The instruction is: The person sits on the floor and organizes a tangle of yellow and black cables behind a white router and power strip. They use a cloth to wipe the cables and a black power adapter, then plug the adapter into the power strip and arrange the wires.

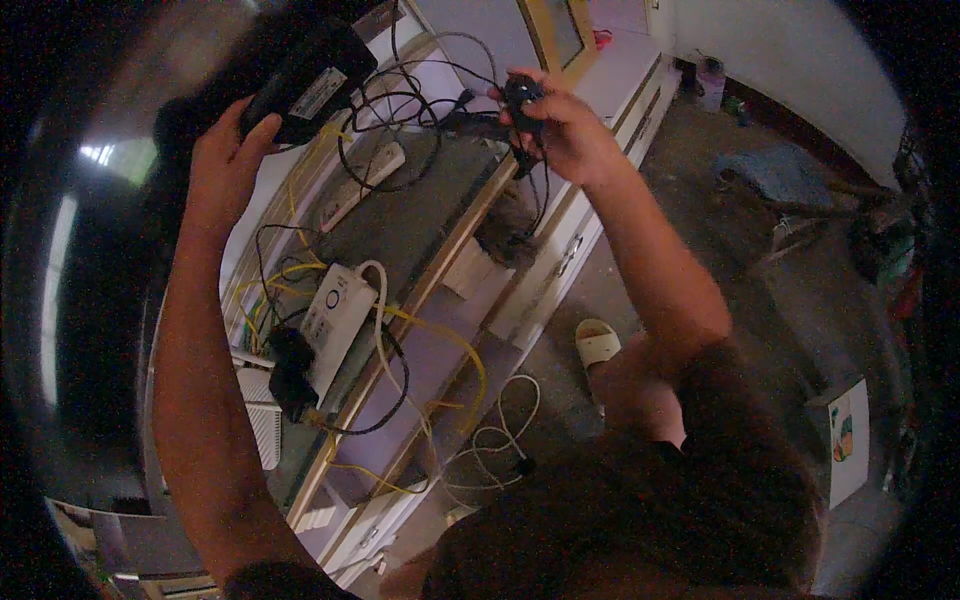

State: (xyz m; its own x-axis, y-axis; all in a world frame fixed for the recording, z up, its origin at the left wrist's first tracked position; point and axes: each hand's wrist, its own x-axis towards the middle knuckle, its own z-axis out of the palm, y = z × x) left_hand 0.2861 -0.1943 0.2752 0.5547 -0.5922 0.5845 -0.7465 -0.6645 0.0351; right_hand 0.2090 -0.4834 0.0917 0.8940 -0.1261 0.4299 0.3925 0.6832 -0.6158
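Observation:
My left hand (pixel 221 169) grips a black box-shaped device (pixel 330 64) by its near end, thumb on the side that bears a printed label. Opposite it, my right hand (pixel 574 139) holds a small black plug or adapter (pixel 523 94) between thumb and fingers, with thin black cords running from it. Between the two hands hangs a tangle of black cable (pixel 390 105). Below it, a white power strip (pixel 367 184) lies on the dark top of a cabinet (pixel 442 172). Nearer me is a second white power strip (pixel 341 315) with black adapters (pixel 292 367) beside it.
A large dark glossy screen (pixel 90 300) stands on the left. Yellow cables (pixel 472 367) and a white cord (pixel 517 390) drape over the cabinet's front edge. A white vented device (pixel 262 412) sits by my left forearm. On the floor are a slipper (pixel 598 343) on a foot and blue cloth (pixel 780 176).

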